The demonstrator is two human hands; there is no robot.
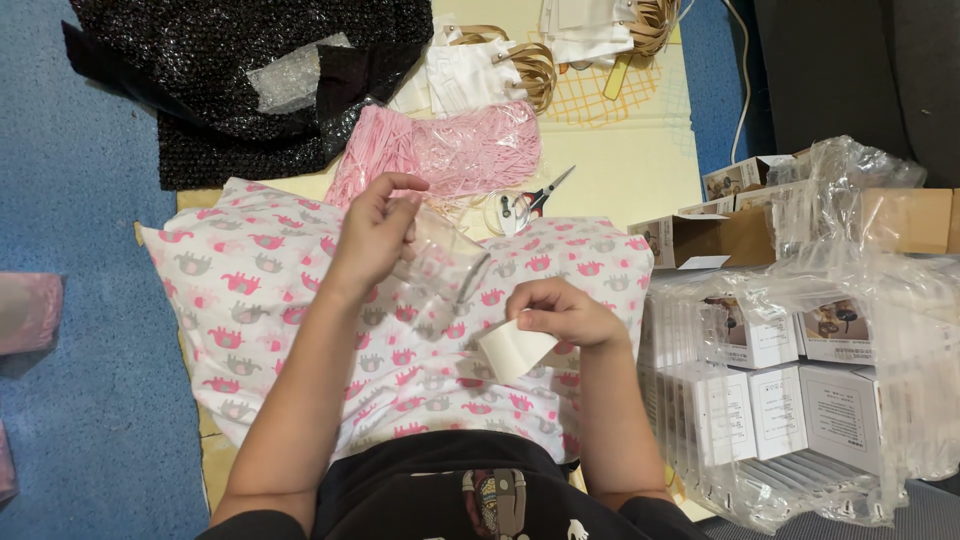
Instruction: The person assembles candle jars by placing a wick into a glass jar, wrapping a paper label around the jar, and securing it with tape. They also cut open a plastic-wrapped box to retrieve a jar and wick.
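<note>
My left hand (375, 232) is raised over a pillow (250, 290) printed with pink and grey elephants, and its fingers grip a clear plastic piece (445, 262) that looks like a small cup or bag. My right hand (562, 312) rests lower on the pillow, fingers curled around a small white paper cup-shaped piece (512, 350). The two hands are close together, the clear piece just above the white one.
A bundle of pink shredded strips in clear wrap (450, 150) lies beyond the pillow, with scissors (540, 195) beside it. Black glittery fabric (240, 70) lies far left. Stacks of small white boxes in plastic film (790, 390) stand at the right. Blue floor mat (80, 200) at left.
</note>
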